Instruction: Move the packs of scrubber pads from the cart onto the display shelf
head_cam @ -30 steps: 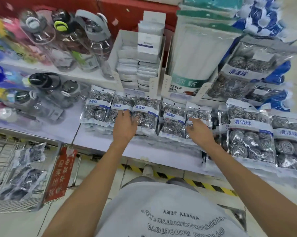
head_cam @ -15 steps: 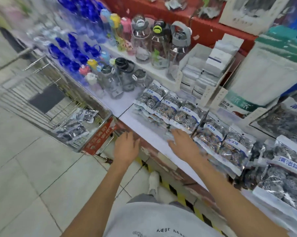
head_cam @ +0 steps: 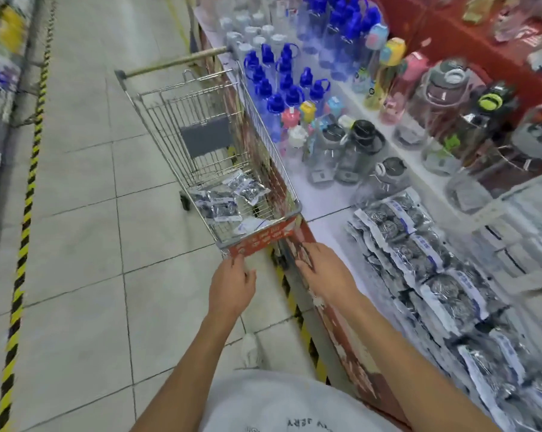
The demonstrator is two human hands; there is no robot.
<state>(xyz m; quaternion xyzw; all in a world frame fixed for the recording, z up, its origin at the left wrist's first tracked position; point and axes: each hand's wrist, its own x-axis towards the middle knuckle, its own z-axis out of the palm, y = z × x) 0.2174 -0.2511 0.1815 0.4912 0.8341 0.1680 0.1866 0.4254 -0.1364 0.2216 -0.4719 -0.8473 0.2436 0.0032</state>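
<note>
Both hands hold nothing: the left hand (head_cam: 232,285) has loosely bent fingers (head_cam: 237,262) just short of the cart (head_cam: 265,241) rim, and the right hand (head_cam: 325,272), fingers extended, hovers beside the shelf (head_cam: 322,198) edge. The packs (head_cam: 229,198) left to move lie flat in a loose heap on the cart floor, overlapping, long axes pointing various ways. They look light, soft and crinkly, probably slick film, so pinching a sealed edge or gripping across the middle should serve; shelved packs (head_cam: 419,251) lie overlapped in a row along the shelf.

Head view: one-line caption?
Both empty hands, left and right, reach toward the cart holding scrubber packs.
</note>
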